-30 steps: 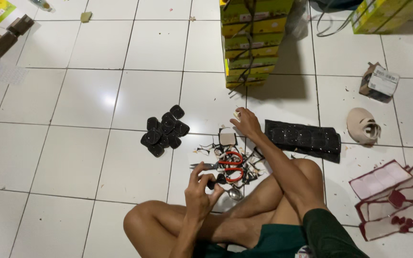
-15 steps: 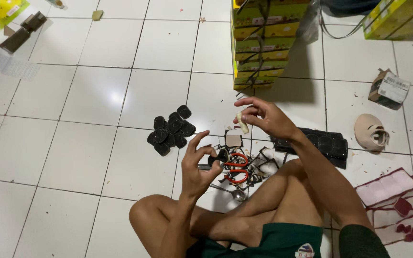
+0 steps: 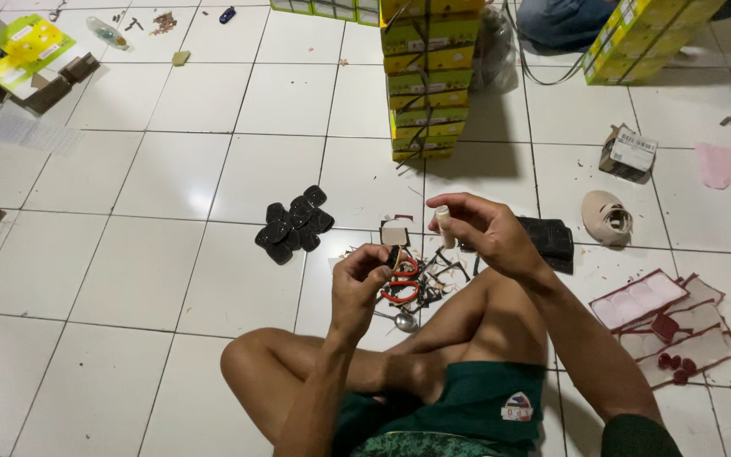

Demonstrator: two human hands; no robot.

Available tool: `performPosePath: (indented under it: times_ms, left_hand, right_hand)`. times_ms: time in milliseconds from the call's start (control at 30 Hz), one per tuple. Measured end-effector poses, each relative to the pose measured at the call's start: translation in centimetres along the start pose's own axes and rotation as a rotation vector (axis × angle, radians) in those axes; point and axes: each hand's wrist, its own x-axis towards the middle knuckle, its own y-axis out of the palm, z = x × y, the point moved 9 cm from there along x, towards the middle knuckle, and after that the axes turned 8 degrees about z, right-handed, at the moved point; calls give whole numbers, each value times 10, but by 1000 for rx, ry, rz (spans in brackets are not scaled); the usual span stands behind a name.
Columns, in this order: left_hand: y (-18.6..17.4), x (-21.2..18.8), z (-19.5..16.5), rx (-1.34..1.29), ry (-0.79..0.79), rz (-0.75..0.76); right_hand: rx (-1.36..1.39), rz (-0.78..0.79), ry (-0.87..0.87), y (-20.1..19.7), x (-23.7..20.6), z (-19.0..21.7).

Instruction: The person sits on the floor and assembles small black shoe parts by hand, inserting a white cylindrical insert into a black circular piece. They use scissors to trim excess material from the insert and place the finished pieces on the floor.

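Note:
I sit cross-legged on a white tiled floor. My left hand (image 3: 364, 272) pinches a small black part between fingertips, raised above a heap of red-handled pliers (image 3: 399, 283), wires and scraps. My right hand (image 3: 486, 227) is lifted to the right of it and holds a small pale tube (image 3: 444, 222) upright in its fingers. A small white square piece (image 3: 394, 233) lies on the floor just beyond both hands. A pile of black flat parts (image 3: 294, 224) lies to the left of the heap.
A tall stack of yellow-green boxes (image 3: 422, 76) stands straight ahead. A black tray (image 3: 552, 240), a beige mask-like shell (image 3: 607, 218) and a small carton (image 3: 629, 152) lie on the right. Clear blister trays with red pieces (image 3: 670, 322) sit near my right knee. Packaging clutters the far left.
My right hand came up off the floor near the black tray with the pale tube. My left hand rose from the pliers heap with the small black part.

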Motion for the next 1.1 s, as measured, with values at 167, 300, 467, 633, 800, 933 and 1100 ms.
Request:
performPosePath:
  times_ms: [167, 300, 467, 633, 800, 933, 1100]
  left_hand:
    - [12, -20, -14, 160, 90, 2]
    - [46, -28, -37, 390, 255, 191]
    - [70, -32, -27, 367, 145, 349]
    - [61, -35, -9, 73, 60, 298]
    - [44, -41, -17, 248, 168, 153]
    - [38, -47, -21, 355, 226, 86]
    - [22, -46, -22, 384, 238, -99]
  right_hand:
    - [195, -30, -60, 17, -21, -7]
    - [262, 33, -119, 33, -35, 4]
    - [249, 128, -134, 52, -49, 25]
    - [195, 140, -168, 55, -54, 34]
    - [243, -78, -108, 38, -50, 12]
    - [281, -183, -254, 34, -47, 6]
    - [480, -226, -200, 37, -45, -17]
